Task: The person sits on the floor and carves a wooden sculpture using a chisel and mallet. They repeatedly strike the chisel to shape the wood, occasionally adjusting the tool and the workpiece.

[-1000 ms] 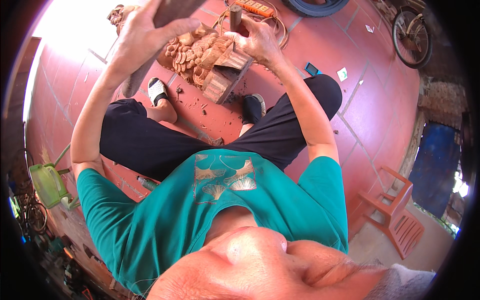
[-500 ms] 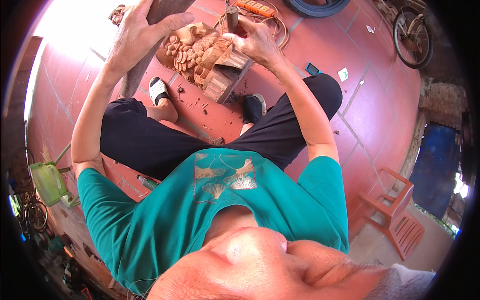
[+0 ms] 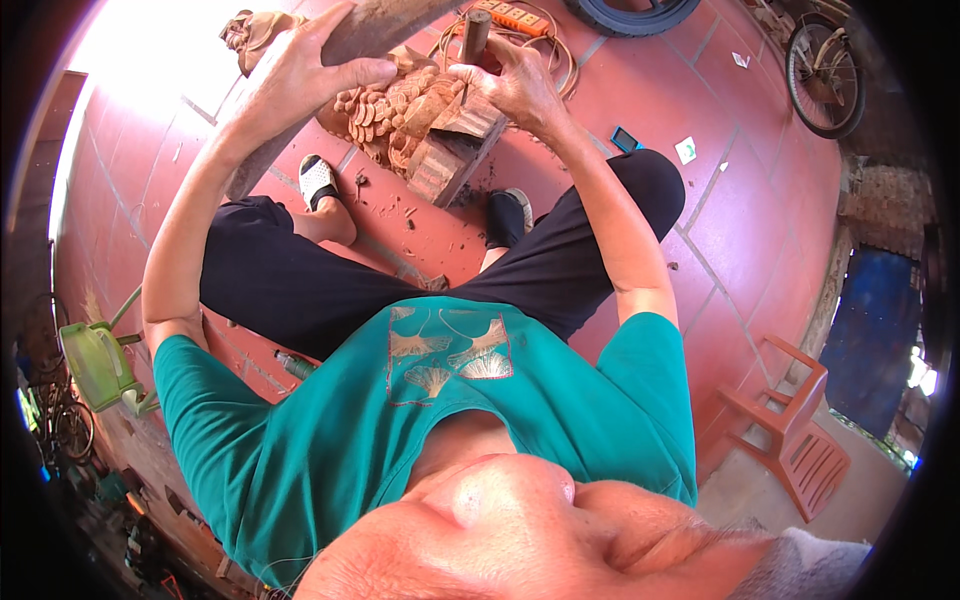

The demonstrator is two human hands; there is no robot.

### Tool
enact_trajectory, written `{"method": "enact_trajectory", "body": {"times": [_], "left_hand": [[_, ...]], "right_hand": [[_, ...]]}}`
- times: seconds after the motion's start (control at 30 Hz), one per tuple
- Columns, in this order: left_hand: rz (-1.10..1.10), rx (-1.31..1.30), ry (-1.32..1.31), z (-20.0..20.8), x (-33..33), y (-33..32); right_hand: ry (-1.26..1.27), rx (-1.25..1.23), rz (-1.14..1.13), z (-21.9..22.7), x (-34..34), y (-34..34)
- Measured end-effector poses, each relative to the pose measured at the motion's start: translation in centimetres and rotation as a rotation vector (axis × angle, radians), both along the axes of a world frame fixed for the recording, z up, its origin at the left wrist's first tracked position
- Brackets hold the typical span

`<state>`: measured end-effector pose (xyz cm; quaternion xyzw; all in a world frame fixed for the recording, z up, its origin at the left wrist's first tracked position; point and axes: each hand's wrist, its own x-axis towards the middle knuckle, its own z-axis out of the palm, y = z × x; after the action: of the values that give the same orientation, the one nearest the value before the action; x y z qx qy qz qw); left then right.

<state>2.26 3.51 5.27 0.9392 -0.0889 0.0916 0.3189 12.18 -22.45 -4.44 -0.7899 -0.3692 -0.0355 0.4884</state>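
A reddish-brown carved wooden piece (image 3: 395,115), covered in rounded scale-like relief, lies on the floor beyond my feet, its squared block end towards me. My right hand (image 3: 520,90) is closed around a chisel (image 3: 475,38) with a round wooden handle, held upright over the near right part of the carving; its cutting edge is hard to make out. My left hand (image 3: 295,80) grips a long, heavy wooden club (image 3: 385,28), slanted from lower left to upper right beside the carving. Its upper end is near the chisel handle; whether they touch, I cannot tell.
Wood chips (image 3: 410,222) litter the red tiles between my feet. An orange power strip (image 3: 510,16) with coiled cable lies behind the carving, near a tyre (image 3: 635,12). Another carved piece (image 3: 255,38) is at far left. A blue-edged device (image 3: 626,138) lies by my right knee.
The wooden club has swung to the right, its upper end now closer to the chisel. The chisel handle and my right hand have shifted slightly right. The carving stays in place.
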Motion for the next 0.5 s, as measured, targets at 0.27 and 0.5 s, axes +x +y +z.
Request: {"method": "enact_trajectory", "body": {"times": [0.27, 0.5], "left_hand": [[0.102, -0.093, 0.070, 3.5, -1.4, -1.1], [-0.051, 0.069, 0.086, 1.3, -0.7, -1.2]], "right_hand": [[0.012, -0.080, 0.017, 0.0, 0.0, 0.1], [-0.060, -0.120, 0.037, 0.8, -0.8, 0.6]]}}
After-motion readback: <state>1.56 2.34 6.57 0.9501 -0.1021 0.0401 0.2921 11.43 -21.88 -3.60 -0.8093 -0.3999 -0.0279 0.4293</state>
